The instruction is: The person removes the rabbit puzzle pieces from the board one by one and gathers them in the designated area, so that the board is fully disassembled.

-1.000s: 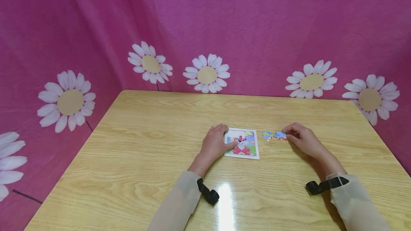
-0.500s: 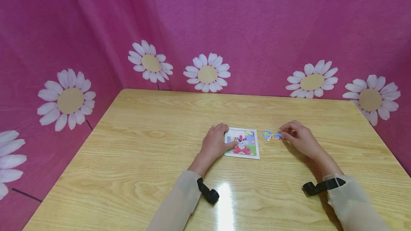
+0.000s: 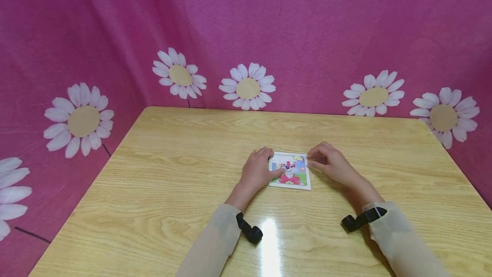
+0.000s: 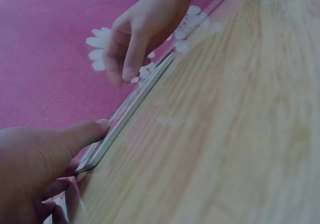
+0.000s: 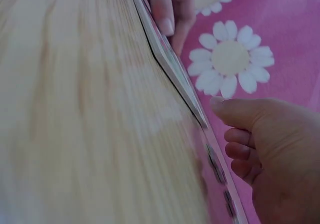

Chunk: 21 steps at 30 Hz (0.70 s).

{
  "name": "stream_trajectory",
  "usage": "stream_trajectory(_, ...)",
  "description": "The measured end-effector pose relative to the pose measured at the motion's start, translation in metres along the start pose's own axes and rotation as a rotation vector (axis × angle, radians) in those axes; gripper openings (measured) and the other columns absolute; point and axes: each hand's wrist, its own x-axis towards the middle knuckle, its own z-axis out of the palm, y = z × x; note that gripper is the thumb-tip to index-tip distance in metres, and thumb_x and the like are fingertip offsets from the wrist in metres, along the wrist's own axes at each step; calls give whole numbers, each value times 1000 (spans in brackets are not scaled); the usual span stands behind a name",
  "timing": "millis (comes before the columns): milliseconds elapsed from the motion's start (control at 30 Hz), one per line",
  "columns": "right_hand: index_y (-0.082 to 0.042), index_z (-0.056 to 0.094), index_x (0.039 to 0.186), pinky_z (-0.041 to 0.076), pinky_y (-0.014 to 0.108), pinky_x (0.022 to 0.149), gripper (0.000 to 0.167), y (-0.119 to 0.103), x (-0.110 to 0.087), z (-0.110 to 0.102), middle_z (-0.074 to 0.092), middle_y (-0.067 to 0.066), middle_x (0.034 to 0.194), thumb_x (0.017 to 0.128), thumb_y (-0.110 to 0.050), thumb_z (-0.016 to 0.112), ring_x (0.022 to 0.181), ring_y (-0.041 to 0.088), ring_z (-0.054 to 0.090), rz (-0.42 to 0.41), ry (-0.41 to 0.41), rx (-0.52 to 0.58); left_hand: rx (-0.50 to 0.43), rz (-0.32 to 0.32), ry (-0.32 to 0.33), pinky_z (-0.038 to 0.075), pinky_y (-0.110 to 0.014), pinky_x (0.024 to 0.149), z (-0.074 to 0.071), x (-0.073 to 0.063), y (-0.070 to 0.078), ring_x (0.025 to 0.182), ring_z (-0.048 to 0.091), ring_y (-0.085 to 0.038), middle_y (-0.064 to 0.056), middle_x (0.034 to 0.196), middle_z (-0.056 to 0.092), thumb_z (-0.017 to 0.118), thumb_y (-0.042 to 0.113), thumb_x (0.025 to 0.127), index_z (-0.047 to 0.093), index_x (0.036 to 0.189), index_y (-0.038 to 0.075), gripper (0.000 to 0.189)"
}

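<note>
A square white-framed picture puzzle board (image 3: 289, 185) with a red-and-white cartoon animal lies on the table. White base shows in its upper left. My left hand (image 3: 257, 169) rests at the board's left edge, with the thumb over the picture and fingers along the frame. My right hand (image 3: 332, 165) hovers at the right edge, thumb and index finger close together in a pinching pose; I cannot tell whether a puzzle piece is between them. Below it in the right wrist view, puzzle pieces (image 5: 216, 165) lie flat on the table, seen edge-on. In the head view the right hand hides them.
The wooden table (image 3: 184, 157) has a light glare in front of the board. A pink curtain (image 3: 307, 33) with white daisies hangs behind and at the left. Black wrist cameras on straps sit at both beige sleeves (image 3: 217, 234).
My right hand has moved left from the loose puzzle pieces to the board's right edge, now covering the pieces' spot in the head view. The left hand and board stay in place.
</note>
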Motion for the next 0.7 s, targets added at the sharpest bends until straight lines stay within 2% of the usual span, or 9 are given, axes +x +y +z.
stream_trajectory(133,-5,67,105,41,19,66,21,-6,6,7,57,6,92,86,-13,74,81,12,48,27,-72,6,0,-7,1,50,-33,103,0,0,0,117,57,-20,-1,128,62,73,52,83,60,127,11,62)
stream_trajectory(300,-4,67,107,35,21,67,23,-10,12,10,50,5,87,88,-15,73,81,14,41,59,-142,-24,0,-6,-11,49,-33,103,0,0,1,117,56,-20,-1,128,61,72,52,83,60,127,12,61)
stream_trajectory(400,-1,67,106,36,22,67,23,-13,15,9,51,6,87,87,-13,73,81,15,43,47,-159,-36,0,4,-15,41,-34,114,0,0,1,124,55,-20,-3,132,61,73,51,83,59,128,10,62)
stream_trajectory(533,0,66,103,37,24,70,22,-15,19,7,53,8,89,86,-12,74,83,16,44,17,-182,-55,19,13,-19,25,-33,124,0,2,0,134,51,-18,-4,136,59,73,50,84,59,129,9,62)
stream_trajectory(700,2,61,102,37,23,70,23,-15,24,6,52,9,88,87,-10,73,83,15,43,8,-229,-43,25,18,-17,25,-33,124,0,2,0,129,54,-17,-3,132,61,73,50,84,59,128,9,62)
